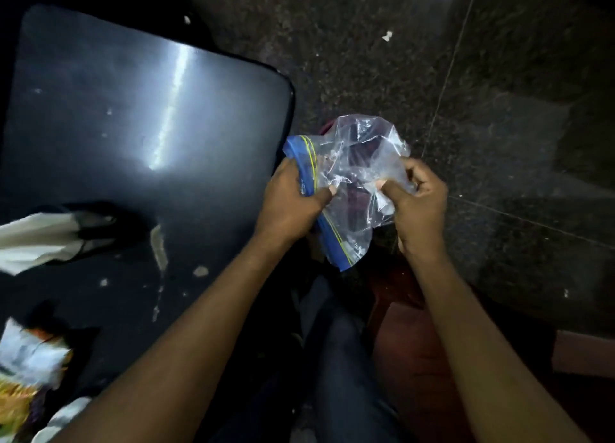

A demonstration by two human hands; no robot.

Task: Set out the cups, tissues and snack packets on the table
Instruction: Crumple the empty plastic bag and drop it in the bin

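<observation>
Pinching a clear zip-top bag (349,176) from both sides, the person holds it off the table, above their lap and the dark stone floor (499,110). The left hand (293,199) is closed on the blue zip strip, thumb and fingers clamping the seal; the right hand (419,203) is closed on a fold of the crumpled film. The strip's long axis runs from about 11 o'clock down to 5 o'clock, with the loose body of the bag billowing toward 1 o'clock. The bag looks nearly empty, though its contents are hard to make out through the creased film.

From the grip, the dark table (133,126) lies at 9 o'clock, its rounded corner just beside the left hand, so that hand is the nearer one for any placing there. On the table, well apart from the bag, white tissues (36,236) lie at the 9 o'clock edge of the view, their long axis pointing roughly 3 o'clock toward the centre. A snack packet (30,359) sits toward 8 o'clock, blurred. Cups cannot be clearly identified; a pale shape at the bottom edge might be one.
</observation>
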